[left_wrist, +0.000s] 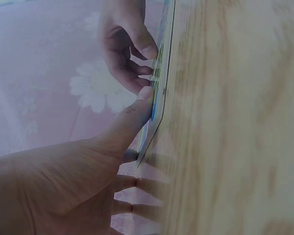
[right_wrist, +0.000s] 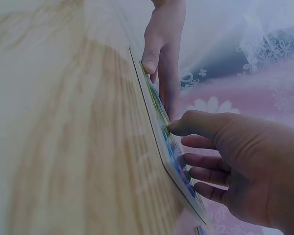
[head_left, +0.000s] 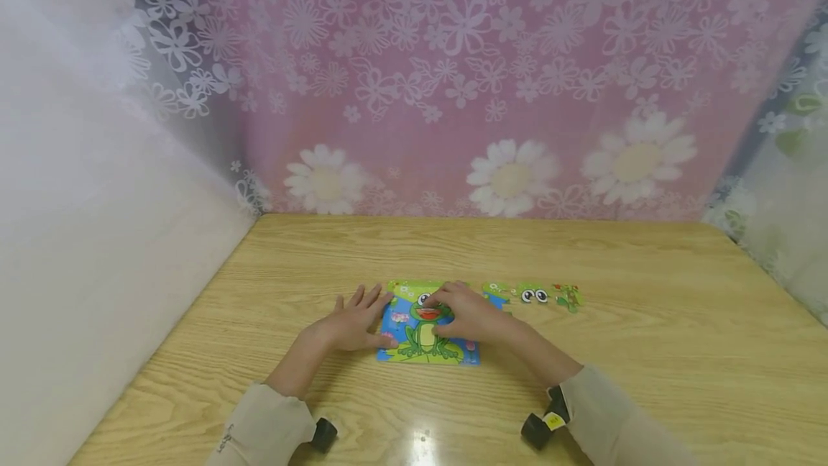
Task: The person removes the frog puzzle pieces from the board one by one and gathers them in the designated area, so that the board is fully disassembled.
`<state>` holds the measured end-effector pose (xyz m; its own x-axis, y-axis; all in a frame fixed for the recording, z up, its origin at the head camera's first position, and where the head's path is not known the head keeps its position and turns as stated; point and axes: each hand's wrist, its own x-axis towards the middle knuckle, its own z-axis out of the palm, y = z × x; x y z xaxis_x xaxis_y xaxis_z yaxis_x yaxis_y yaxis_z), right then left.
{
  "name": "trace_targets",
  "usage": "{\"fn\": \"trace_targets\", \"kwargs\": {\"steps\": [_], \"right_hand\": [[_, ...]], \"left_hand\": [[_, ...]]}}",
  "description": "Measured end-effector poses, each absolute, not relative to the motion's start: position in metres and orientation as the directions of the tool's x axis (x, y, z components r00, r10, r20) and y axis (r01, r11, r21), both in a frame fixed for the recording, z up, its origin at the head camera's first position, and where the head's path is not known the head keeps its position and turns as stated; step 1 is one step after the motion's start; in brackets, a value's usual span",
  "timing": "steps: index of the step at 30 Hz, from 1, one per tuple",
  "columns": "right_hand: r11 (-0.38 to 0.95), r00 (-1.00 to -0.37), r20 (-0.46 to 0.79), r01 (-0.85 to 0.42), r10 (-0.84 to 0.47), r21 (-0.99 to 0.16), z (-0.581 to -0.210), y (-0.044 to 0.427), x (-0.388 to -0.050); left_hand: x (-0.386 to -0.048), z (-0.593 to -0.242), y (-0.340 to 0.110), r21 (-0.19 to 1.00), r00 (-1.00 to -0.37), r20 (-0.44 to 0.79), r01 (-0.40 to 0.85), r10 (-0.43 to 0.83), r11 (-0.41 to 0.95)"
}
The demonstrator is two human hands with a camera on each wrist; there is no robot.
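A frog jigsaw puzzle (head_left: 423,340) lies flat on the table in the head view, a thin board seen edge-on in both wrist views. My left hand (head_left: 352,326) rests at its left side with fingers spread; the thumb (left_wrist: 139,105) touches the board's near left part. Over the upper right part of the picture is my right hand (head_left: 475,313), its bent fingers (right_wrist: 206,160) and thumb touching the surface. No piece shows between them. The hand covers part of the frog and the puzzle's right side.
Right of the puzzle lie loose pieces: a blue and green piece (head_left: 495,294), one with two cartoon eyes (head_left: 534,295), and one with red and green shapes (head_left: 568,296). The wooden table (head_left: 647,351) meets a flowered pink curtain (head_left: 401,128) behind and a white wall (head_left: 123,236) at left.
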<state>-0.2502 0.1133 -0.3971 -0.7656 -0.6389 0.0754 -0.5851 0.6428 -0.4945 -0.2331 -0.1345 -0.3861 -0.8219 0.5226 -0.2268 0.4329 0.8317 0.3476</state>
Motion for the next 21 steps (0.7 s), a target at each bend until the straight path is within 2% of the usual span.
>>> {"fn": "trace_targets", "kwargs": {"steps": [10,21], "right_hand": [[0.614,-0.752,0.107,-0.603,-0.65,-0.509,-0.4001,0.1147,-0.2514],[0.608,-0.736,0.154,-0.641,-0.659,-0.468,-0.3993,0.1144,-0.252]], "left_hand": [[-0.2331,-0.3866,-0.1346,0.351,-0.82,-0.226,0.435,0.525,0.83],[-0.2341,-0.3877,-0.1346,0.33,-0.821,-0.228,0.44,0.523,0.835]]}}
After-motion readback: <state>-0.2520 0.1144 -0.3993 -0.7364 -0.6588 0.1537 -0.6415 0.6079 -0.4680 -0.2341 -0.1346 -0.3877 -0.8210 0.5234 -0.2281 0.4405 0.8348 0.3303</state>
